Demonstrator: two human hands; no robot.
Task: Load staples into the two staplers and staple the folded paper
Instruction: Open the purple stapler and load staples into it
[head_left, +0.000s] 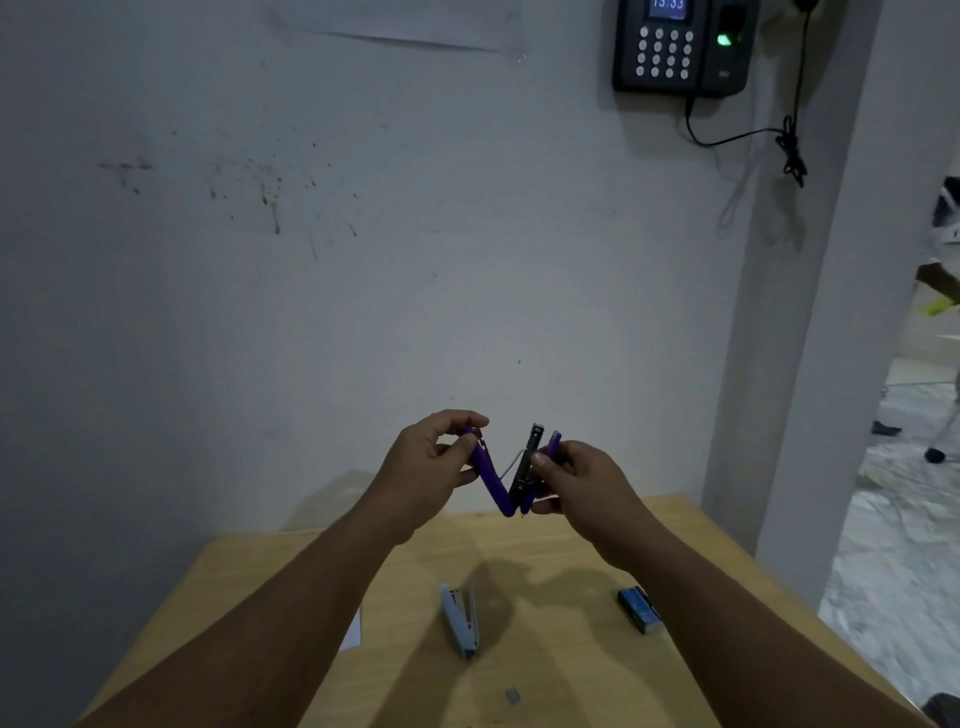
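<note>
Above the far edge of the light wooden counter (597, 665), both hands hold up a purple plastic stapler (493, 483), swung wide open into a V. Left hand (431, 467) pinches the tip of the purple top arm, fingers curled round it; right hand (576, 480) has its grip clamped on the dark metal magazine and base, which stand nearly upright. The hinge points down, the open channel faces up between the hands, so staples would have to drop in from above along that upright long axis. And they are not in hand yet! A small grey strip of staples (513, 696) lies near on the counter, with a dark blue staple box (640, 609) to the right, closer to the right hand. A pale grey stapler (460, 621) waits on the counter below, unloaded by my reckoning. White folded paper (352, 631) peeks out behind the left forearm.
</note>
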